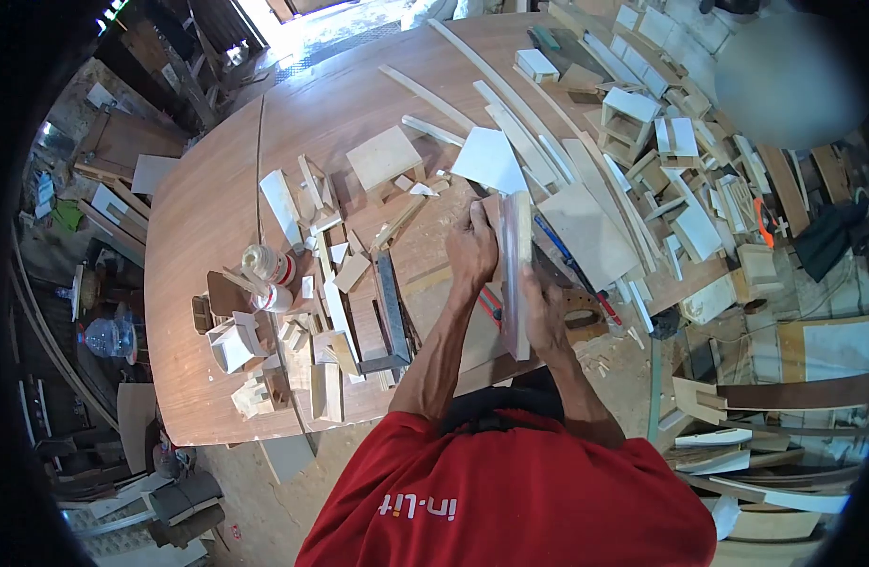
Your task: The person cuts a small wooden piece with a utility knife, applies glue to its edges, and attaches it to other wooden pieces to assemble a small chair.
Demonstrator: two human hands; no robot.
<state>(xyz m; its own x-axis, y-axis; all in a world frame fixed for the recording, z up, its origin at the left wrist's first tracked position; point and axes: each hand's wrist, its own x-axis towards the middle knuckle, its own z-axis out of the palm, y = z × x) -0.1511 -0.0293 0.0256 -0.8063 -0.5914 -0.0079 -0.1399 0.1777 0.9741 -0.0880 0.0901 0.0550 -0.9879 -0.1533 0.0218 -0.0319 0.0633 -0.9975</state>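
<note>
Glossy tabletop (207,217); left hand (472,249), right hand (546,314) clasp plank (516,231).

pale wooden board (516,269), on edge, upright

Bright daylight glare from the doorway at top, soft even shadows, fisheye-bent black edges, blurred patch upper right

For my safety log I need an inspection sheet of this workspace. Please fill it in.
Surface: brown table, far and right parts covered with wood.
Job's things: board stands on edge.
Clutter: offcuts, strips, steel square.
Hands: left hand and right hand grip the board.
Cables: nothing seen.
Surroundings: water bottle at left, wood scraps on floor at right.
</note>
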